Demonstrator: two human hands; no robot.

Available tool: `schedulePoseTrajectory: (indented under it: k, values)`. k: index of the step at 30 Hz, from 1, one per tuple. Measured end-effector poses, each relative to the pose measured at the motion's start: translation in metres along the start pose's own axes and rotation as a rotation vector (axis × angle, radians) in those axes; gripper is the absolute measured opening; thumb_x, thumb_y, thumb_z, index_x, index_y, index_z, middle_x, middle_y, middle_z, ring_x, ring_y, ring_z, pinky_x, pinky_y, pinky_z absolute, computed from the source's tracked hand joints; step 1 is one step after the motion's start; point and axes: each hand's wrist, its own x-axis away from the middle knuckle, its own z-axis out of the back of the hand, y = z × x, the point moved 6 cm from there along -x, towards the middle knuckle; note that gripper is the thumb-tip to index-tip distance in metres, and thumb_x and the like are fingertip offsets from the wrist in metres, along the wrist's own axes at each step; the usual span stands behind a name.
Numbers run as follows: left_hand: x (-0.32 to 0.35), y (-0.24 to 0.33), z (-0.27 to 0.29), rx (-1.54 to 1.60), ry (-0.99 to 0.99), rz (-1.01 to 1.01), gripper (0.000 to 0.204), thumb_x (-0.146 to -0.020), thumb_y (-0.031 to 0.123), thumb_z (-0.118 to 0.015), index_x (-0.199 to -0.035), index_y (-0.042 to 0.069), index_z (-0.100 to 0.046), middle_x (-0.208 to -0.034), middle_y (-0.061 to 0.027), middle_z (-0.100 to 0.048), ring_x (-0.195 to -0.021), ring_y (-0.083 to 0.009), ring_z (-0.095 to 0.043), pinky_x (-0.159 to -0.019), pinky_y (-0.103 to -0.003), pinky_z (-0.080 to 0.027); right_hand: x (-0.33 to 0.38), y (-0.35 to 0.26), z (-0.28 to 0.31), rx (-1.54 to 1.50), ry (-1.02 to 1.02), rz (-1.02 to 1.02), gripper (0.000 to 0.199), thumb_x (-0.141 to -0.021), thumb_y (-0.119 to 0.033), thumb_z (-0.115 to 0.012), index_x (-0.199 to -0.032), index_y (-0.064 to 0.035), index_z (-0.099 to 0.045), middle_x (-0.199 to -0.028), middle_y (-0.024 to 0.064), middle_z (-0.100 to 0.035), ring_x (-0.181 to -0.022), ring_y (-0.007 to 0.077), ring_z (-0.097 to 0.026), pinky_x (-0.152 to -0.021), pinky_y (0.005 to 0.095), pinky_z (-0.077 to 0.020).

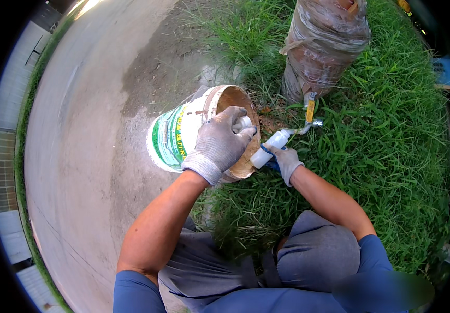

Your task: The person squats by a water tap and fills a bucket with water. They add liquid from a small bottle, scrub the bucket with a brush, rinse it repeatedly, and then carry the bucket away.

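My left hand (220,138), in a grey work glove, is closed round a small white round piece (242,123), perhaps a cap, over the mouth of a white bucket. This bucket (196,117), with green and yellow print, tilts toward the right; its inside is stained brown. In my gloved right hand (286,161) is a white plastic bottle (271,147), held at a slant. The bottle's neck meets or nearly meets the spout of a metal tap (307,125) with a yellow lever. Whether water runs is too small to tell. A blue strip shows by my right fingers.
Behind the tap stands a thick post (327,49) wrapped in dirty plastic film. Green grass (392,141) grows around the tap and along the right. A concrete path (89,130) runs on the left. My bent knees are close below the bucket.
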Motion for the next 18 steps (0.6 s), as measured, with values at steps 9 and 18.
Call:
schedulePoseTrajectory:
  k: [9,18]
  values:
    - [0.001,0.001,0.000,0.020,0.012,-0.030,0.043,-0.088,0.026,-0.079,-0.124,0.005,-0.069,-0.112,-0.0199,-0.076,-0.103,-0.0316,-0.075,-0.094,-0.040,-0.059,0.015,-0.014,0.003,0.376,-0.015,0.147,0.056,-0.078,-0.032,-0.090,-0.117,0.0029,-0.069,-0.106,0.0158,-0.076,-0.092,0.0243,-0.074,-0.083,0.0356,-0.0586]
    - [-0.008,-0.001,0.021,0.073,0.119,-0.075,0.047,-0.087,0.023,-0.080,-0.126,0.002,-0.067,-0.107,-0.0196,-0.075,-0.100,-0.0282,-0.075,-0.093,-0.038,-0.059,0.081,-0.087,-0.031,1.637,-0.207,0.373,0.060,-0.080,-0.042,-0.071,-0.128,-0.0054,-0.067,-0.116,0.0212,-0.074,-0.108,0.0348,-0.072,-0.098,0.0437,-0.0560]
